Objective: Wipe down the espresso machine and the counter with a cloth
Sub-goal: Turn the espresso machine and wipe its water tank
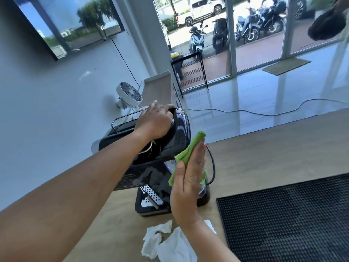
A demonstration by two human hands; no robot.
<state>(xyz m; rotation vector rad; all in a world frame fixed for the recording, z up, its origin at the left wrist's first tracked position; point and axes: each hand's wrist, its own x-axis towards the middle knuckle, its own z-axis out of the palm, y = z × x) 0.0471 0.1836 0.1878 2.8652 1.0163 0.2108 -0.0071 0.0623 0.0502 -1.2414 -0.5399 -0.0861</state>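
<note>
A black espresso machine stands on the wooden counter, with its perforated drip tray facing me. My left hand grips the top of the machine near its rail. My right hand presses a folded green cloth flat against the machine's right side. The palm hides most of the cloth and part of that side.
Crumpled white paper towels lie on the counter in front of the machine. A black rubber bar mat covers the counter at right. The machine's black cord loops behind my right hand. A small white fan stands behind, by the wall.
</note>
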